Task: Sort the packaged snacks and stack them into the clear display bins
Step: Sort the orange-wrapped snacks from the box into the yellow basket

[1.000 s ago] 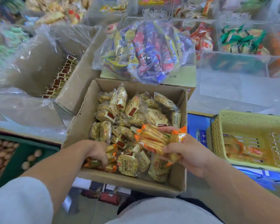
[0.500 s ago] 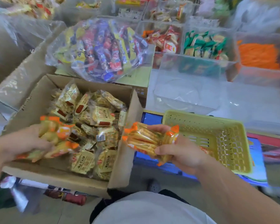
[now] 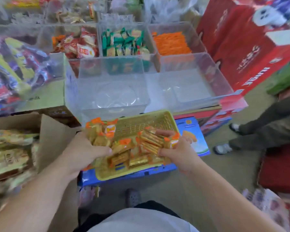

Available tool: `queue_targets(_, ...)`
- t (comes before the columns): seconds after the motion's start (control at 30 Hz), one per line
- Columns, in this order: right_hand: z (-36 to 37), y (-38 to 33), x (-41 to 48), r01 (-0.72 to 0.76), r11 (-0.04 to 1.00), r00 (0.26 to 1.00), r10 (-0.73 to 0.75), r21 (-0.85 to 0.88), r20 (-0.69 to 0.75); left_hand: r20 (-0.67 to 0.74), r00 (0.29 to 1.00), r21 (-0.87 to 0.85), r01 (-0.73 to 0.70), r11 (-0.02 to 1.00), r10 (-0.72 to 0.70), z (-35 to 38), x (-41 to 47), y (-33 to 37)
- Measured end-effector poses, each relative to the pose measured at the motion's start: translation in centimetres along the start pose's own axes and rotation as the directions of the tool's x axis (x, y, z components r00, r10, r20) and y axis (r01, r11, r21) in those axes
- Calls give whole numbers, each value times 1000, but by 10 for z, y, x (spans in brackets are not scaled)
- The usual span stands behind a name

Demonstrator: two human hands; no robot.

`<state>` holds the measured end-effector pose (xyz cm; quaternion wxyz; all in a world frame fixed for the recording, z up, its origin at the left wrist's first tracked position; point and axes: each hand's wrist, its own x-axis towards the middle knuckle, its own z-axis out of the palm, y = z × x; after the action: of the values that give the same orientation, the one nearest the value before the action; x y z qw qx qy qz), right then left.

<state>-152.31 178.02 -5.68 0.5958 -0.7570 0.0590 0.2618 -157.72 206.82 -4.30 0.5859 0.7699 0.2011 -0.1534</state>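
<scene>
My left hand (image 3: 84,149) grips a bunch of orange-ended cracker packets (image 3: 101,133) over the left side of the yellow plastic basket (image 3: 144,122). My right hand (image 3: 179,152) holds another bunch of the same packets (image 3: 151,141) over the basket's right side. Several of these packets (image 3: 134,159) lie in the basket's near end. Beyond the basket stand two clear display bins (image 3: 114,84) (image 3: 191,81) with no snacks in them. The cardboard box of gold-wrapped snacks (image 3: 10,153) sits at the left, blurred.
Farther clear bins hold red-and-white packets (image 3: 79,46), green packets (image 3: 124,41) and orange sticks (image 3: 172,41). A big bag of mixed snacks (image 3: 15,71) lies at the left. Red cartons (image 3: 241,47) stand at the right. Another person's legs (image 3: 261,128) are on the floor at the right.
Both hands have swung right from the cardboard box to over the yellow basket, each carrying its packets. The view has turned right with them.
</scene>
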Motion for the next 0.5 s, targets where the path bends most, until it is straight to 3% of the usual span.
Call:
queue_targets(0.03, -5, 2, -2, 3, 999, 1000, -4, -33, -12, -28, 999, 142, -42, 989, 47, 14, 10, 7)
queue_targets(0.1, -13, 7, -6, 6, 1000, 1000, -7, -29, -24, 19, 992, 492, -115, 863, 122, 41, 37, 11)
queue_targets(0.2, -23, 12, -11, 1, 1000, 998, 0, 7, -60, 134, 984, 750, -176, 638, 114, 64, 63, -1)
queue_targets(0.37, -37, 14, -15, 2, 1000, 999, -2, -3, -53, 235, 958, 947, -187, 259, -167, 75, 85, -24)
queue_targets(0.43, -42, 11, -11, 19, 998, 998, -23, -66, -64, 226, 969, 965, -209, 156, -99, 76, 80, -25)
queue_targets(0.5, -44, 6, -4, 30, 990, 997, -40, -138, -73, 205, 977, 974, -210, 87, 66, 74, 67, -22)
